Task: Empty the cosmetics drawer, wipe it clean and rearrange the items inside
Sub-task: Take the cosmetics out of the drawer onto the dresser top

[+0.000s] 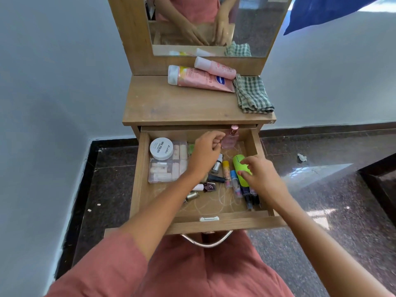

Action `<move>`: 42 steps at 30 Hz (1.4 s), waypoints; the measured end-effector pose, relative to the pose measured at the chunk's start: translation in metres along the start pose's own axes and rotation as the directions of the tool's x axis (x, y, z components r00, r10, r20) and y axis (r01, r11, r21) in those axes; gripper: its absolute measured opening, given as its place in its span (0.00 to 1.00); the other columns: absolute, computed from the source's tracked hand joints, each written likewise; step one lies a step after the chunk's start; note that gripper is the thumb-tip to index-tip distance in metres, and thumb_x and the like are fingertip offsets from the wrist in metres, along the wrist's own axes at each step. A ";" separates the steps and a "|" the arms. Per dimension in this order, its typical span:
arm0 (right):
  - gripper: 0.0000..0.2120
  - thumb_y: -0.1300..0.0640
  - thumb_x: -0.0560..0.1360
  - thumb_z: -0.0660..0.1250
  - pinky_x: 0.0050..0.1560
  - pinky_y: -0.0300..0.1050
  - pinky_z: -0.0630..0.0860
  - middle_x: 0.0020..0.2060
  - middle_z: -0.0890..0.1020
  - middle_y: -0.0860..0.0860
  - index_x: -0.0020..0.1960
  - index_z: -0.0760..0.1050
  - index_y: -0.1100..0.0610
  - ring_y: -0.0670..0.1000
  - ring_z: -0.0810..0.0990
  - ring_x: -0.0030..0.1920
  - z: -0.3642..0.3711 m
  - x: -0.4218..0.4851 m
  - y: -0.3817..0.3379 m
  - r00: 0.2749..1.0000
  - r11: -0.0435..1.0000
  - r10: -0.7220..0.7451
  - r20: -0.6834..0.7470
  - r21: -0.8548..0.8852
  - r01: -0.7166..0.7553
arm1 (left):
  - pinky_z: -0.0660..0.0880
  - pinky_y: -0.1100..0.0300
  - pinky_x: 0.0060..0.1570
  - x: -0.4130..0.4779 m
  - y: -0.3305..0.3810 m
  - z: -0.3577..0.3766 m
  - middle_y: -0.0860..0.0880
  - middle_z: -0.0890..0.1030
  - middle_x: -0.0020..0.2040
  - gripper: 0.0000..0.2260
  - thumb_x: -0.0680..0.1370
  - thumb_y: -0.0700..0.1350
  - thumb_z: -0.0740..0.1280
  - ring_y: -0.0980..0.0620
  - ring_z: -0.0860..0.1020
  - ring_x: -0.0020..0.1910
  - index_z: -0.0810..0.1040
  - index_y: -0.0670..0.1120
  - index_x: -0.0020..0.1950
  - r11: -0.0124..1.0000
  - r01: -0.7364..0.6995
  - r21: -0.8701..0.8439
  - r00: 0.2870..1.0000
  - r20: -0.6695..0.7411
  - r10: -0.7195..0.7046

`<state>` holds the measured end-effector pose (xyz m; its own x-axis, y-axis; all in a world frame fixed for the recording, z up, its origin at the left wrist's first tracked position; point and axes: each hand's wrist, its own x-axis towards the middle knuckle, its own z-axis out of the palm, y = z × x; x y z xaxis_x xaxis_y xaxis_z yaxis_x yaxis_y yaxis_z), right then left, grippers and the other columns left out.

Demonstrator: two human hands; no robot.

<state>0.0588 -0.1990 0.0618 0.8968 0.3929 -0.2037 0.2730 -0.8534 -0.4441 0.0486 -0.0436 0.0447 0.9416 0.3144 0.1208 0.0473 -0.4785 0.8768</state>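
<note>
The wooden drawer [216, 224] is pulled out below the dresser top. It holds a white nail polish jar [161, 148] on a clear box of small bottles [166, 170], several nail polish bottles [209, 186], lip balm sticks [227, 173], dark pencils [249, 198], a pink perfume bottle [231, 138] and a green tube [241, 168]. My left hand [204, 155] hovers mid-drawer with curled fingers; its fingertips sit just left of the perfume bottle and nothing is in it. My right hand [260, 175] pinches the green tube from the right.
On the dresser top [171, 103] lie two pink tubes [201, 79] and a folded green checked cloth [252, 95]. A mirror [257, 28] rises behind. A grey wall is on the left, with dark speckled floor [321, 189] around the dresser.
</note>
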 end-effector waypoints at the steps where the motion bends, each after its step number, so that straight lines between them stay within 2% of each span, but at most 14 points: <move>1: 0.18 0.58 0.74 0.66 0.55 0.47 0.71 0.60 0.74 0.56 0.63 0.71 0.60 0.55 0.74 0.58 0.004 -0.004 0.001 1.000 1.000 0.019 -0.005 -0.018 -0.019 | 0.71 0.74 0.52 0.003 0.001 0.007 0.42 0.78 0.57 0.16 0.74 0.29 0.60 0.53 0.75 0.53 0.76 0.38 0.60 1.000 0.008 0.010 1.000 -0.006 -0.008; 4: 0.21 0.55 0.74 0.66 0.56 0.52 0.73 0.61 0.72 0.57 0.65 0.67 0.60 0.57 0.72 0.61 0.014 -0.011 0.003 0.998 0.997 0.047 -0.032 -0.066 -0.049 | 0.68 0.59 0.65 0.011 0.007 0.024 0.42 0.74 0.64 0.19 0.75 0.31 0.61 0.47 0.72 0.63 0.71 0.39 0.66 0.997 0.020 0.074 1.000 -0.008 -0.020; 7: 0.20 0.52 0.74 0.65 0.50 0.52 0.74 0.57 0.73 0.55 0.62 0.66 0.58 0.57 0.74 0.58 0.018 -0.014 0.000 0.995 0.985 0.061 -0.085 -0.153 -0.073 | 0.62 0.61 0.65 0.018 0.010 0.034 0.43 0.71 0.66 0.19 0.76 0.33 0.61 0.47 0.69 0.65 0.68 0.40 0.67 0.988 0.044 0.146 0.999 0.005 -0.045; 10: 0.19 0.51 0.74 0.65 0.44 0.48 0.73 0.54 0.73 0.55 0.60 0.65 0.58 0.56 0.76 0.53 0.025 -0.015 -0.004 0.994 0.943 0.046 -0.098 -0.324 -0.076 | 0.65 0.59 0.64 0.025 0.009 0.040 0.42 0.73 0.63 0.17 0.75 0.34 0.62 0.46 0.71 0.63 0.71 0.40 0.65 0.981 0.037 0.188 0.999 0.021 -0.041; 13: 0.16 0.54 0.76 0.63 0.37 0.45 0.70 0.53 0.73 0.55 0.59 0.64 0.59 0.56 0.77 0.50 0.031 -0.013 -0.004 0.991 0.926 0.040 -0.129 -0.369 -0.085 | 0.67 0.57 0.65 0.027 0.007 0.043 0.43 0.72 0.62 0.16 0.75 0.35 0.64 0.46 0.72 0.62 0.72 0.40 0.63 0.976 0.035 0.215 0.999 0.017 -0.040; 16: 0.16 0.55 0.75 0.63 0.40 0.47 0.72 0.54 0.73 0.56 0.59 0.64 0.59 0.56 0.77 0.51 0.032 -0.010 -0.005 0.991 0.941 0.053 -0.126 -0.324 -0.092 | 0.69 0.57 0.65 0.024 0.003 0.046 0.44 0.71 0.63 0.16 0.75 0.36 0.65 0.47 0.74 0.60 0.73 0.40 0.63 0.979 0.031 0.201 0.999 0.025 -0.037; 18: 0.16 0.54 0.76 0.63 0.44 0.47 0.74 0.54 0.73 0.56 0.59 0.64 0.59 0.56 0.76 0.53 0.030 -0.010 -0.007 0.989 0.950 0.077 -0.126 -0.293 -0.112 | 0.71 0.59 0.62 0.023 0.000 0.047 0.45 0.71 0.61 0.14 0.75 0.36 0.66 0.48 0.75 0.57 0.75 0.40 0.60 0.983 0.033 0.181 0.998 0.043 -0.042; 25: 0.13 0.56 0.76 0.59 0.52 0.49 0.71 0.55 0.74 0.57 0.57 0.68 0.61 0.57 0.72 0.57 0.017 -0.005 -0.010 0.979 0.975 0.095 -0.180 -0.182 -0.128 | 0.72 0.58 0.51 0.024 0.000 0.046 0.43 0.79 0.54 0.11 0.73 0.38 0.68 0.46 0.77 0.52 0.79 0.40 0.56 0.986 0.046 0.159 0.998 0.028 -0.051; 28: 0.15 0.57 0.75 0.62 0.51 0.50 0.72 0.56 0.75 0.57 0.59 0.70 0.60 0.57 0.71 0.57 0.013 -0.002 -0.006 0.970 0.994 0.081 -0.228 -0.058 -0.097 | 0.68 0.65 0.45 0.020 -0.002 0.043 0.42 0.79 0.51 0.11 0.73 0.38 0.69 0.48 0.77 0.48 0.79 0.39 0.54 0.987 0.054 0.149 0.998 0.017 -0.057; 31: 0.17 0.59 0.72 0.66 0.52 0.49 0.71 0.55 0.77 0.57 0.60 0.72 0.60 0.57 0.72 0.56 0.008 -0.001 -0.002 0.961 0.998 0.036 -0.275 0.056 -0.021 | 0.63 0.70 0.40 0.014 0.002 0.038 0.42 0.79 0.48 0.11 0.72 0.39 0.70 0.53 0.73 0.43 0.79 0.40 0.54 0.990 0.054 0.131 0.999 -0.005 -0.054; 35: 0.18 0.60 0.69 0.69 0.53 0.46 0.70 0.52 0.80 0.56 0.59 0.75 0.59 0.56 0.75 0.52 -0.011 -0.003 -0.005 0.933 0.983 -0.008 -0.361 0.166 0.073 | 0.66 0.69 0.41 0.005 0.014 0.026 0.43 0.80 0.47 0.14 0.70 0.39 0.72 0.51 0.76 0.45 0.80 0.41 0.55 0.995 0.031 0.097 0.999 -0.043 -0.027; 37: 0.18 0.61 0.68 0.70 0.53 0.46 0.71 0.51 0.81 0.55 0.58 0.76 0.59 0.55 0.76 0.51 -0.026 -0.005 -0.010 0.916 0.971 -0.023 -0.400 0.210 0.116 | 0.68 0.68 0.44 0.000 0.023 0.016 0.44 0.81 0.49 0.15 0.69 0.40 0.73 0.54 0.76 0.45 0.80 0.42 0.55 0.996 0.019 0.082 0.997 -0.071 -0.013; 42: 0.17 0.60 0.68 0.72 0.52 0.52 0.77 0.46 0.82 0.55 0.56 0.78 0.57 0.55 0.79 0.45 -0.067 -0.001 -0.028 0.882 0.940 -0.082 -0.465 0.259 0.224 | 0.75 0.60 0.47 0.003 0.051 -0.014 0.46 0.83 0.49 0.13 0.70 0.43 0.72 0.55 0.78 0.44 0.81 0.42 0.54 1.000 -0.005 -0.018 0.993 -0.119 0.003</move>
<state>0.0732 -0.1984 0.1327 0.9301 0.2571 0.2623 0.3671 -0.6252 -0.6888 0.0489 -0.0561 0.0963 0.8955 0.4079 0.1780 0.0363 -0.4656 0.8842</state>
